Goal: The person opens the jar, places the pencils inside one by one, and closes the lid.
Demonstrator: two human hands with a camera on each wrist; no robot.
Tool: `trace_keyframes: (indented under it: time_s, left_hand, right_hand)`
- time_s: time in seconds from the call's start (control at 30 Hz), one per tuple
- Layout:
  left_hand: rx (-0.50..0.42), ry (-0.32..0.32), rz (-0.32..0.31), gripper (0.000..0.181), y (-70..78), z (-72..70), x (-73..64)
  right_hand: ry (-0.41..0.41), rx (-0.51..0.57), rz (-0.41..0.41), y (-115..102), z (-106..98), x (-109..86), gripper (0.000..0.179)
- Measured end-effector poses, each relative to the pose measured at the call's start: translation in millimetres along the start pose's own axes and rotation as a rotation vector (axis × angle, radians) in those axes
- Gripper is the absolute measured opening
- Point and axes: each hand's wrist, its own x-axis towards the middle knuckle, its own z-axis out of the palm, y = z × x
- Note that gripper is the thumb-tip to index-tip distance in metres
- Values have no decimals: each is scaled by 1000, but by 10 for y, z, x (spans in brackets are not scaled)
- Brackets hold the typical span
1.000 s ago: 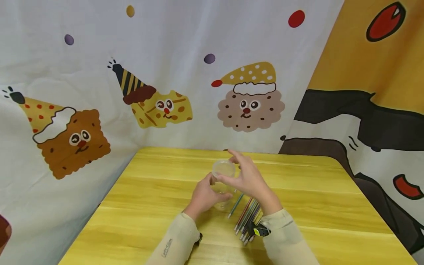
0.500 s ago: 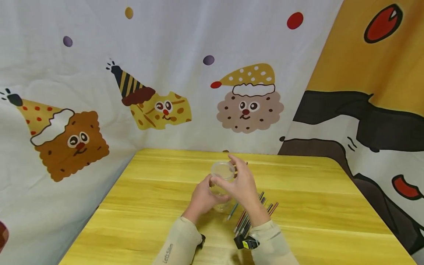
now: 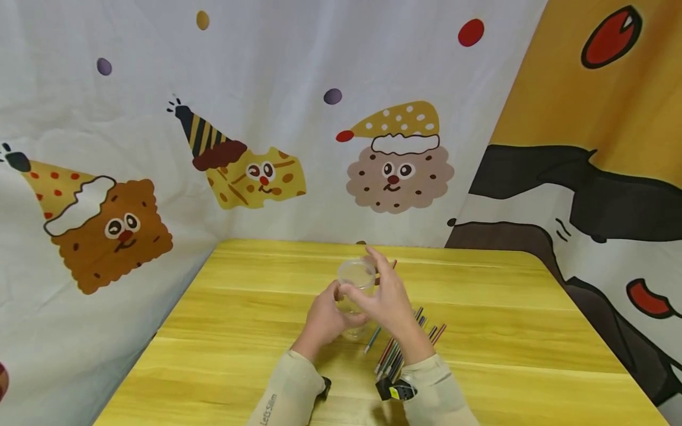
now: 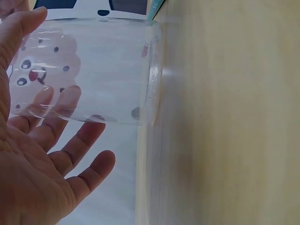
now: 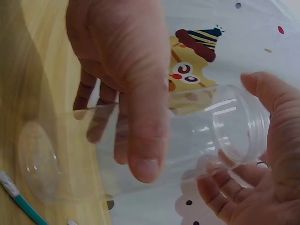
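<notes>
A tall clear plastic jar (image 3: 349,304) stands upright on the table, its round base against the wood in the left wrist view. My left hand (image 3: 322,319) holds the jar's middle, thumb on the near side and fingers around the far side. Higher up, my right hand (image 3: 391,302) grips around the ridged rim (image 5: 255,126) with thumb and fingers on opposite sides. Through the clear wall (image 4: 108,70) I see nothing inside. Whether a lid sits on the rim, I cannot tell.
Several colored pencils (image 3: 385,357) lie in a loose bunch right of the jar, partly under my right forearm. One teal pencil (image 3: 372,341) lies apart, close to the jar's base. Behind the yellow wooden table (image 3: 240,284) hangs a printed cloth (image 3: 277,71).
Over the last second my right hand has shifted slightly around the rim and its wrist has lowered, exposing more pencils. My left hand keeps its hold, and the jar stays upright.
</notes>
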Motion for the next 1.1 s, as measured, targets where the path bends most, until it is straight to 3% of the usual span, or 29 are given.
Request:
trace_keyframes:
  time_s: [0.17,0.27,0.5,0.8,1.1]
  left_hand:
    - [-40,-9,25,72,-15,9,-20]
    - [-40,-9,12,69,-9,12,-31]
    - [-18,1,-48,69,1,-3,-18]
    - [-44,-17,5,66,-24,-12,-24]
    - [-47,-16,8,70,-21,-33,-11]
  right_hand:
    - [46,-21,36,-2,46,-22,108]
    - [63,-7,45,1,55,-23,105]
    - [7,43,0,-6,26,-30,96]
    - [53,-2,74,-29,43,-24,107]
    - [0,33,43,-60,-6,-37,101]
